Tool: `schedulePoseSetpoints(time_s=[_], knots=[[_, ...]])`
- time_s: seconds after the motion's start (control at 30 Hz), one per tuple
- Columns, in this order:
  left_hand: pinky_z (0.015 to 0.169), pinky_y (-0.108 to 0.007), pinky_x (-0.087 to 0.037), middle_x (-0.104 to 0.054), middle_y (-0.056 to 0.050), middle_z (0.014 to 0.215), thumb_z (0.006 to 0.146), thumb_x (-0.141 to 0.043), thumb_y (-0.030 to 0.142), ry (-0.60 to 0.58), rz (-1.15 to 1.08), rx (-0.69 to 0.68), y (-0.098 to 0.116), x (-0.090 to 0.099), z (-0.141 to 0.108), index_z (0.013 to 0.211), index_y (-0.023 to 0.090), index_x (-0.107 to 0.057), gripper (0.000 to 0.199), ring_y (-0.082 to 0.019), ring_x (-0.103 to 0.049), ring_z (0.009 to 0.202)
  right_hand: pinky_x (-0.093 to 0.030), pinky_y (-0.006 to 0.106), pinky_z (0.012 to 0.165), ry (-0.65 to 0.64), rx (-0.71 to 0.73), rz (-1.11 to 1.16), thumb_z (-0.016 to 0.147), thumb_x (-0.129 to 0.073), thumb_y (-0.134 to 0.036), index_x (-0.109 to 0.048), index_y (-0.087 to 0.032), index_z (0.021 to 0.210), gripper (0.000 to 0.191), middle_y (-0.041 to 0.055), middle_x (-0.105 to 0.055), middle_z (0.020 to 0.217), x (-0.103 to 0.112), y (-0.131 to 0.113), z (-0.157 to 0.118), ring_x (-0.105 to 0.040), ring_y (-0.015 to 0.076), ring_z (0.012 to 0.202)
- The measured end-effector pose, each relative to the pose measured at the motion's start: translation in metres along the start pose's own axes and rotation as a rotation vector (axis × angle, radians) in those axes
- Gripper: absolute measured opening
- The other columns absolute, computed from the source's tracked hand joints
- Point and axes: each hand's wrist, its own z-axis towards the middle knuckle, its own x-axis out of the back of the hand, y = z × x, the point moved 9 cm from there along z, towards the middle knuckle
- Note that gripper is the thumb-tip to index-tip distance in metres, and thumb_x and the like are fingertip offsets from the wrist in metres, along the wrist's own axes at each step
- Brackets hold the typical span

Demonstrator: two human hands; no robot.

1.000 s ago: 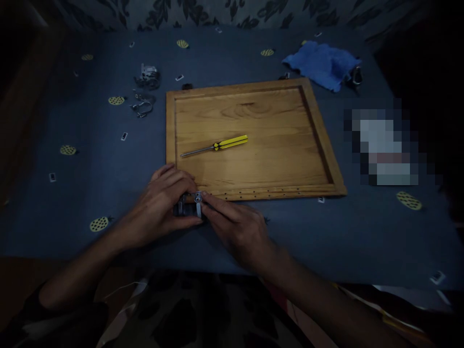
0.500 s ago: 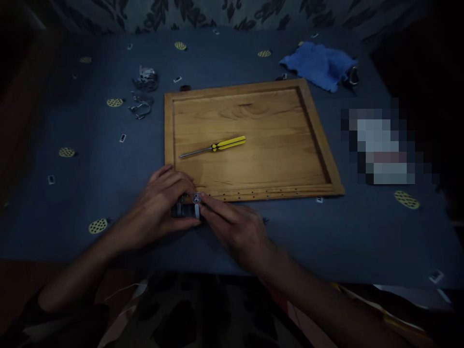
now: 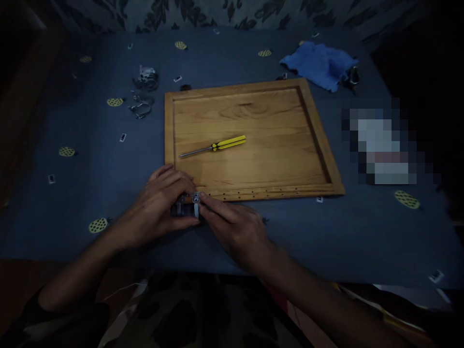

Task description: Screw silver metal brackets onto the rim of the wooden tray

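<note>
A framed wooden panel (image 3: 253, 166) lies flat, with a row of small dark holes along its near edge. At that edge's left end sits a small metal bracket (image 3: 196, 198) with a pale strip running down from it. My left hand (image 3: 159, 208) curls around the bracket, its fingers over the panel's corner and its thumb below. From the other side, my right hand (image 3: 235, 227) pinches the bracket with its fingertips. Fingers hide part of the metal, and I cannot tell whether anything fastens it to the wood. A yellow-handled screwdriver (image 3: 228, 143) rests on the panel, its shaft pointing left.
Several loose metal pieces (image 3: 142, 92) lie on the blue patterned cloth (image 3: 90, 169) left of the panel. Behind its far right corner is a crumpled blue rag (image 3: 319, 65). A blurred-out object (image 3: 380, 145) stands at the right.
Almost nothing differs. Both hands stay on the metal bracket at the panel's near left edge, and the screwdriver lies where it was.
</note>
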Motion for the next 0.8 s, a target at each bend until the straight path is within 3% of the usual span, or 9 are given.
schedulePoseSetpoints(time_s=[0.8], knots=[[0.120,-0.052,-0.034,-0.070,-0.003,0.112,0.084,-0.079,0.041,0.024,-0.002,-0.012,-0.0002,0.0003,0.0000,0.108,0.024,-0.060,0.035,-0.025,-0.064,0.117,-0.066,0.030,0.074,0.027,-0.005,-0.015,0.101,-0.050,-0.010,-0.070,-0.018,0.124,0.032,0.0090,-0.075,0.125,-0.0001,0.0004,-0.0015,-0.075,0.0164,0.086]])
